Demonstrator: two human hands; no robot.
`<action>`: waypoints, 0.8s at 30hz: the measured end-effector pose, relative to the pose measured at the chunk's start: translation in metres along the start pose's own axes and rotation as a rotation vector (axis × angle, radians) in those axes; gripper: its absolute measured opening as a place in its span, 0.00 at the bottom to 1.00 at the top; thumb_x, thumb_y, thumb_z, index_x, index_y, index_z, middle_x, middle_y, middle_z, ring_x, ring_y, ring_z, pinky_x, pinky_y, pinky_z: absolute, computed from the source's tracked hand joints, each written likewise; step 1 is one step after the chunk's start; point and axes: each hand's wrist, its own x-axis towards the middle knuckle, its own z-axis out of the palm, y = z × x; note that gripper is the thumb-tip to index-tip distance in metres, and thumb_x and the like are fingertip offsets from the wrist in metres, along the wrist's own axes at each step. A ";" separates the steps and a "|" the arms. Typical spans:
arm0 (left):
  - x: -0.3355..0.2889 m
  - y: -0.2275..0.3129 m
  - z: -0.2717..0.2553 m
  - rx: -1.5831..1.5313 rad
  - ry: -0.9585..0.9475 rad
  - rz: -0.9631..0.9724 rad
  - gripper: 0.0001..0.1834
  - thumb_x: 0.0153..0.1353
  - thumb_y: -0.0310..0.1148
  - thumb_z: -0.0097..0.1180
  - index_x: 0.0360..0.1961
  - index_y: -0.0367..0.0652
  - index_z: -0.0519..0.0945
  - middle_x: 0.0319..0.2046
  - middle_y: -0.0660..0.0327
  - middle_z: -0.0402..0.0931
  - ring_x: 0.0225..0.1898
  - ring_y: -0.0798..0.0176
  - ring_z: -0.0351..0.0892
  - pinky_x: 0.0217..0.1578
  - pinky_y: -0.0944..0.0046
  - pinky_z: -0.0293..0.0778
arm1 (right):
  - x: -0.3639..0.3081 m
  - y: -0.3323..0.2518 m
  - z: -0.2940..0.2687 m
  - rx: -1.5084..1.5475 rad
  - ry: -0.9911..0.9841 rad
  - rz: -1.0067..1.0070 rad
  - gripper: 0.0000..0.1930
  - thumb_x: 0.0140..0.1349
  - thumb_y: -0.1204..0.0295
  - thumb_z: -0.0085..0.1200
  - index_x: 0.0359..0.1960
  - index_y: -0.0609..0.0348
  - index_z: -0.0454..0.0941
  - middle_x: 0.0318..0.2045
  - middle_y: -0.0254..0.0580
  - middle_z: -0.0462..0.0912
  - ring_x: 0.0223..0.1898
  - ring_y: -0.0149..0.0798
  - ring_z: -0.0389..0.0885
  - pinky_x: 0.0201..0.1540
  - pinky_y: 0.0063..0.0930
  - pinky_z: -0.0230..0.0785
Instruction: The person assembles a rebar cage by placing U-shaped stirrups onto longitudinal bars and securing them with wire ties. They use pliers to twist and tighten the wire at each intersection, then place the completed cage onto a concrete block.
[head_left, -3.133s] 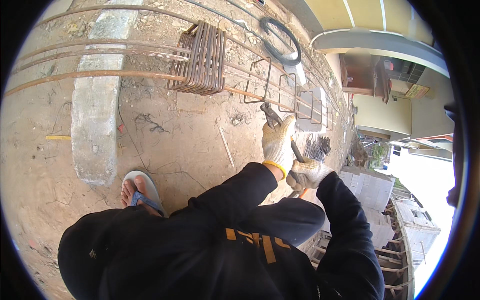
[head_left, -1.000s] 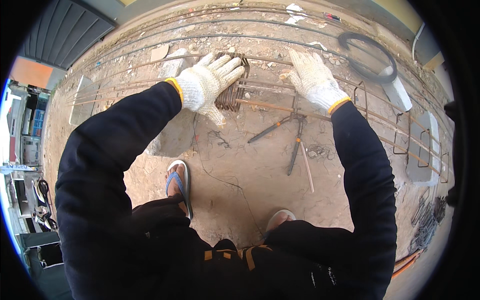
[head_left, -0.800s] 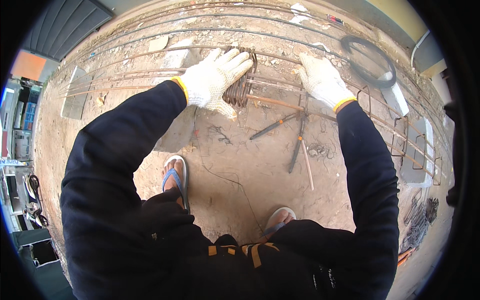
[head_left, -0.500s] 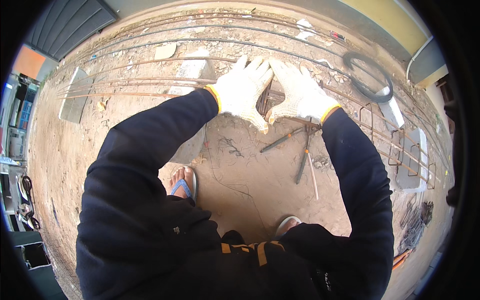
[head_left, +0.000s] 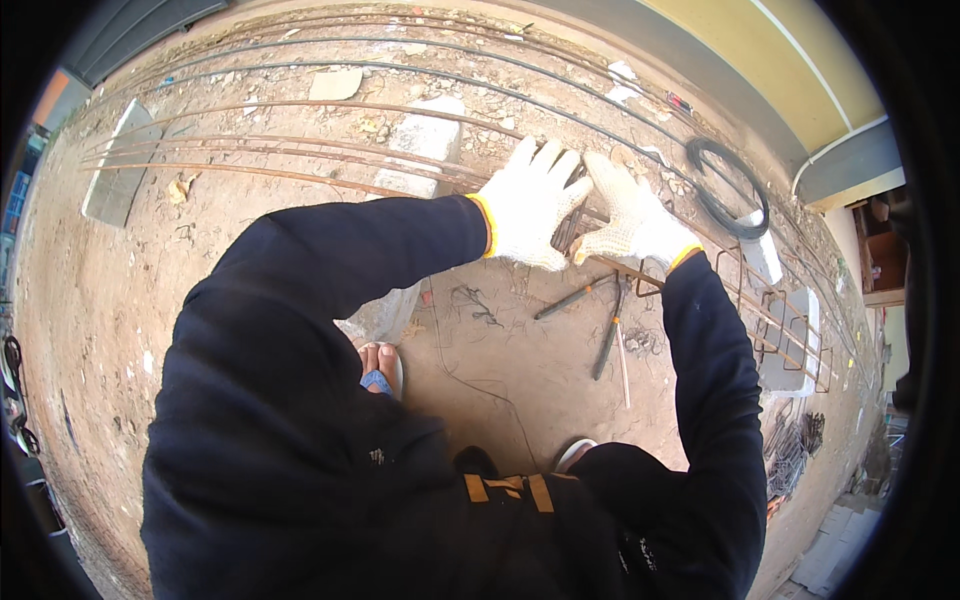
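Both my hands wear white knit gloves with yellow cuffs. My left hand (head_left: 528,203) lies over the rusty steel rods (head_left: 408,158) with its fingers spread. Close beside it, my right hand (head_left: 630,218) is also spread flat, its thumb toward the left one. Between the two thumbs shows a bunch of dark bent metal (head_left: 566,232), perhaps stirrups, mostly covered by the gloves. Just below my right hand is a pair of pincers (head_left: 606,330) with dark, orange-banded handles. A thin pale rod (head_left: 624,362) lies beside one handle.
Concrete blocks (head_left: 425,135) support the rods. Square wire stirrups (head_left: 780,315) hang on the rods at the right, by another block (head_left: 790,375). A coil of black wire (head_left: 728,190) lies near the wall (head_left: 765,50). More wire (head_left: 795,450) is heaped at lower right.
My hands have shifted a little to the right along the rods, away from the concrete block. The left fingers are spread wider. The view has turned slightly.
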 end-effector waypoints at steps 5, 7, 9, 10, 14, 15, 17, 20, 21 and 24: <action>-0.005 0.003 0.004 0.108 0.065 0.047 0.44 0.51 0.59 0.61 0.64 0.42 0.70 0.70 0.44 0.52 0.70 0.38 0.52 0.68 0.36 0.46 | 0.007 -0.009 -0.008 0.190 -0.044 -0.034 0.56 0.35 0.52 0.75 0.66 0.65 0.61 0.63 0.62 0.68 0.65 0.57 0.66 0.65 0.40 0.62; -0.006 0.004 0.005 0.063 0.116 0.118 0.42 0.52 0.58 0.60 0.64 0.45 0.70 0.71 0.45 0.52 0.71 0.39 0.52 0.68 0.36 0.46 | 0.008 -0.008 -0.006 0.087 0.006 -0.024 0.60 0.32 0.46 0.75 0.67 0.67 0.60 0.66 0.64 0.62 0.68 0.58 0.62 0.69 0.46 0.56; -0.006 0.003 0.005 0.046 0.091 0.175 0.37 0.54 0.56 0.60 0.62 0.49 0.73 0.71 0.45 0.52 0.71 0.41 0.52 0.68 0.36 0.47 | 0.010 -0.005 -0.003 -0.142 -0.012 0.019 0.63 0.32 0.42 0.74 0.68 0.67 0.58 0.69 0.64 0.56 0.70 0.60 0.56 0.71 0.52 0.48; -0.005 0.003 0.004 0.052 0.089 0.173 0.36 0.54 0.56 0.60 0.61 0.49 0.74 0.71 0.45 0.52 0.71 0.42 0.52 0.68 0.37 0.48 | 0.011 -0.003 -0.001 -0.263 -0.035 0.044 0.65 0.31 0.40 0.73 0.69 0.68 0.56 0.70 0.64 0.54 0.71 0.61 0.54 0.72 0.55 0.44; -0.004 0.002 0.001 0.060 0.082 0.165 0.34 0.54 0.56 0.59 0.57 0.47 0.78 0.70 0.44 0.53 0.70 0.41 0.53 0.68 0.39 0.49 | 0.018 0.004 0.005 -0.181 -0.067 0.023 0.65 0.37 0.36 0.69 0.71 0.67 0.54 0.72 0.64 0.49 0.74 0.62 0.43 0.73 0.59 0.37; -0.004 0.002 0.001 0.057 0.078 0.161 0.34 0.54 0.56 0.59 0.57 0.47 0.78 0.70 0.44 0.53 0.70 0.41 0.53 0.68 0.39 0.50 | 0.018 0.005 0.005 -0.211 -0.067 0.017 0.63 0.40 0.33 0.65 0.70 0.67 0.56 0.72 0.64 0.49 0.75 0.61 0.42 0.73 0.59 0.37; -0.004 0.003 0.002 0.042 0.092 0.150 0.34 0.54 0.55 0.59 0.57 0.46 0.78 0.70 0.43 0.53 0.69 0.40 0.54 0.67 0.40 0.51 | 0.016 0.004 0.004 -0.248 -0.034 -0.007 0.63 0.40 0.31 0.62 0.70 0.66 0.57 0.72 0.63 0.50 0.74 0.61 0.43 0.73 0.59 0.38; -0.006 0.003 0.006 0.047 0.079 0.133 0.34 0.54 0.55 0.59 0.57 0.45 0.77 0.70 0.43 0.52 0.69 0.39 0.55 0.67 0.41 0.52 | 0.013 0.000 -0.001 -0.370 -0.088 0.018 0.61 0.42 0.29 0.60 0.69 0.65 0.58 0.71 0.62 0.54 0.73 0.60 0.48 0.72 0.59 0.40; -0.006 0.003 0.008 0.044 0.096 0.124 0.36 0.55 0.56 0.58 0.60 0.45 0.75 0.70 0.43 0.54 0.69 0.39 0.55 0.67 0.43 0.53 | 0.013 -0.001 -0.002 -0.381 -0.097 0.024 0.61 0.42 0.30 0.60 0.70 0.65 0.58 0.71 0.62 0.54 0.73 0.60 0.49 0.72 0.59 0.40; -0.011 0.003 0.010 0.030 0.061 0.083 0.38 0.56 0.58 0.57 0.63 0.45 0.71 0.69 0.43 0.57 0.70 0.41 0.55 0.66 0.43 0.53 | 0.013 -0.004 -0.005 -0.320 -0.082 0.039 0.62 0.41 0.30 0.60 0.70 0.63 0.57 0.71 0.61 0.55 0.73 0.59 0.51 0.72 0.58 0.40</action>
